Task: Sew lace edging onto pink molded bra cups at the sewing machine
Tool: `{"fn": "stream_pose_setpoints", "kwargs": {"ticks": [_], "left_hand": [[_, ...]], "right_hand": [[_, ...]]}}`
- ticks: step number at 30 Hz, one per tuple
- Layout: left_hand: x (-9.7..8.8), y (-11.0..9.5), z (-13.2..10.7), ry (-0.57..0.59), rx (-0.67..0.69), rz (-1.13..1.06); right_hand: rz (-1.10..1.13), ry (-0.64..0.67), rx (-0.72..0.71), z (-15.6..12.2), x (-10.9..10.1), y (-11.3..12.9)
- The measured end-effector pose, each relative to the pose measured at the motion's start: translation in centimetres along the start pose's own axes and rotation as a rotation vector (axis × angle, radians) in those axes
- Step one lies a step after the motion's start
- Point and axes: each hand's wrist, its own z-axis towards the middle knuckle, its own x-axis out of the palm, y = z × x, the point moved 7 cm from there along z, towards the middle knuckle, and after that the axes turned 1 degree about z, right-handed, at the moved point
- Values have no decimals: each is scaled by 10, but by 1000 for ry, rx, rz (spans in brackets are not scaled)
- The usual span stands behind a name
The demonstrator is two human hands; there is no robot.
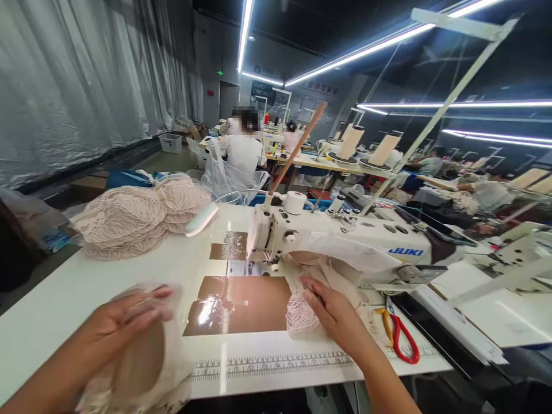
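Note:
My left hand (123,322) rests on a beige padded cup with lace trim (142,362) at the table's near left edge, fingers curled over its top; motion smears it. My right hand (334,313) lies on a pink lace piece (299,313) just right of the brown shiny plate (239,305), fingers pinching the lace. Both sit in front of the white JUKI sewing machine (340,238), whose needle area (252,264) is between my hands and further back.
A stack of pink lace cups (133,221) lies at the table's back left beside a white lamp (202,219). Red-handled scissors (403,339) lie right of my right hand. A printed ruler (276,363) runs along the front edge. Other people work at benches behind.

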Motion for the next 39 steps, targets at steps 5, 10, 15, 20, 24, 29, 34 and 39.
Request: {"fn": "stream_pose_setpoints", "kwargs": {"ticks": [5,10,15,20,24,29,34,39], "left_hand": [[59,-24,9,538,-9,-338],[85,-29,1,709,-75,-612],[91,-29,-2,752,-68,-673],[90,-27,0,775,-92,-646],[61,-15,16,916,-34,-381],[-19,25,73,398,-6,400],[-2,9,66,217,194,551],[77,-24,34,390,433,537]], "right_hand": [[518,377,-158,-11,75,64],[852,531,-107,4,120,95],[1023,581,-138,16,127,116],[1017,557,-150,16,128,119],[780,456,-152,10,118,95],[-3,41,-156,3,86,29],[-282,-230,-139,-4,66,-17],[187,-173,-29,-17,70,-8]]}}
